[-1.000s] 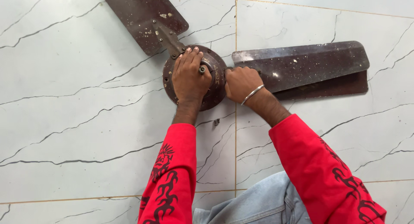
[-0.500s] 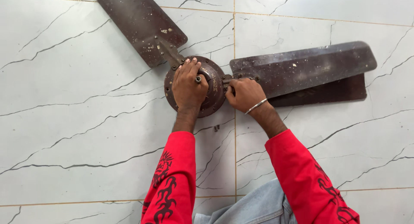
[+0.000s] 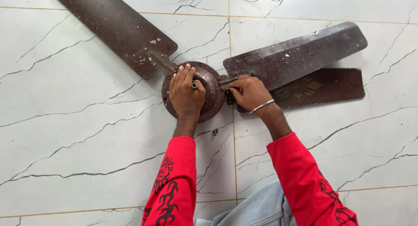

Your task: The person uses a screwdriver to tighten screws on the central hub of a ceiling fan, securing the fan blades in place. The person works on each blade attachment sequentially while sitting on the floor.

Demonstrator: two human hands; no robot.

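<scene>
On the tiled floor [image 3: 87, 134], the brown ceiling fan's motor hub [image 3: 209, 89] is being steadied under the spread left hand [image 3: 186, 93], while the right hand [image 3: 250, 93] is pinching the right blade's bracket [image 3: 227, 81].

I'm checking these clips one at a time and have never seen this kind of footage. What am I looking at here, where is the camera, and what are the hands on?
There is no machine here: a person wears a camera on the head, so the view looks straight down at their own two bare hands and red sleeves. On the white marbled tile floor lies a dismounted brown ceiling fan. The left hand rests flat on the round motor housing. The right hand, with a metal bangle at the wrist, pinches the bracket where the right blade joins the housing. Another blade points up-left, and a loose-looking blade lies beneath the right one.
</scene>
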